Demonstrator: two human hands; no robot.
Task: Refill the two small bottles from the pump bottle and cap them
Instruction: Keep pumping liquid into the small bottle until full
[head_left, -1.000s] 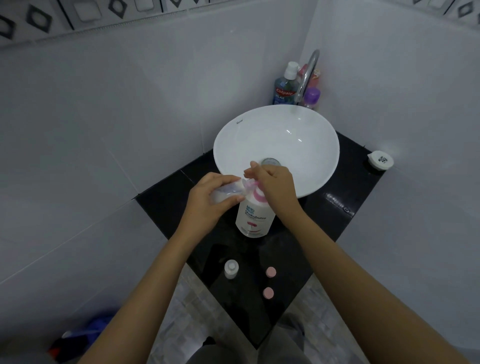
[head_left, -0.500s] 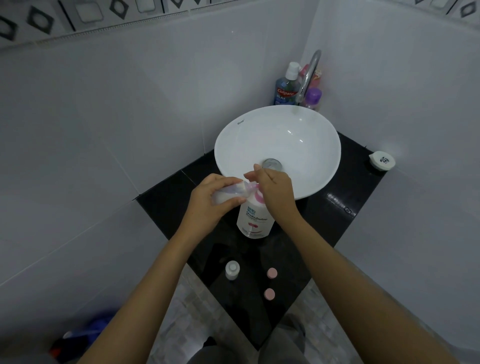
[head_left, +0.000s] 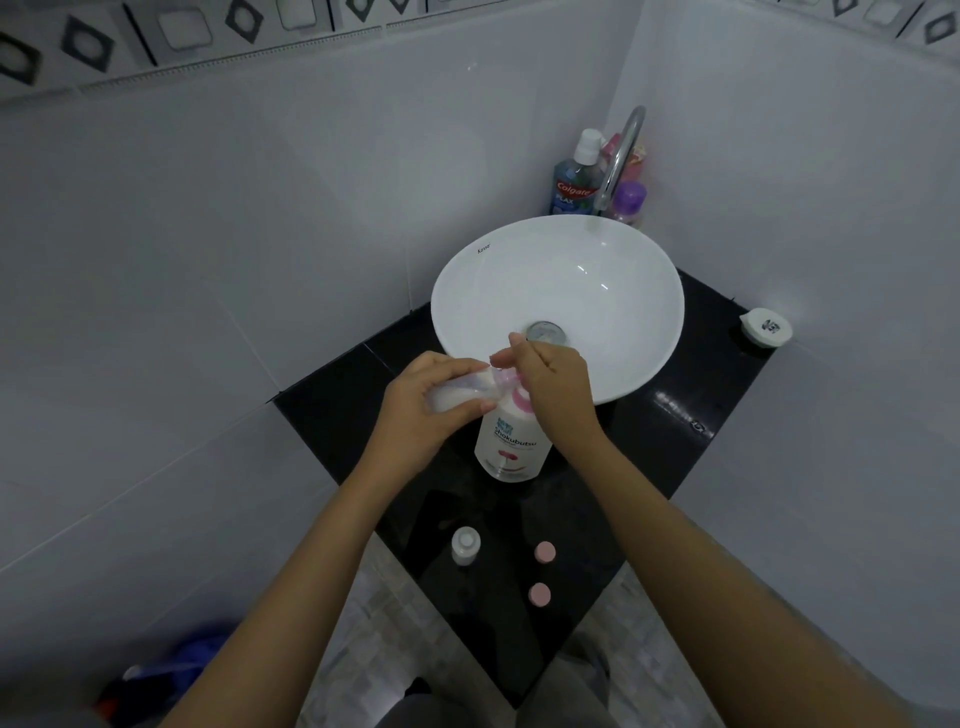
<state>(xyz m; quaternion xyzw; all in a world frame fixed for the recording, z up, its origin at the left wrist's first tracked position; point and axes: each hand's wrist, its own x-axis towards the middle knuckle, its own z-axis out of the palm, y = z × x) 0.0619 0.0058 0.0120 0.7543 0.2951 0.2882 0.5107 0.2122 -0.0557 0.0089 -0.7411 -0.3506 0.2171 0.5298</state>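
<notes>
The left hand (head_left: 423, 410) curls its fingers (head_left: 467, 407) round a small clear bottle (head_left: 460, 391), tipping it on its side so the open mouth meets the spout of the pump bottle (head_left: 511, 441). Holding it this close probably keeps the liquid from dripping past the narrow neck. The right hand (head_left: 553, 384) lies over the pump head, fingers bent down on it, placed to press; the head itself is mostly hidden beneath the palm. The pump bottle stands upright on the black counter (head_left: 675, 447), touching the front of the white sink (head_left: 623, 332). Nearer the person, the second small bottle (head_left: 465, 544) waits uncapped, with two pink caps (head_left: 542, 572) just beside it, within easy reach for closing later.
</notes>
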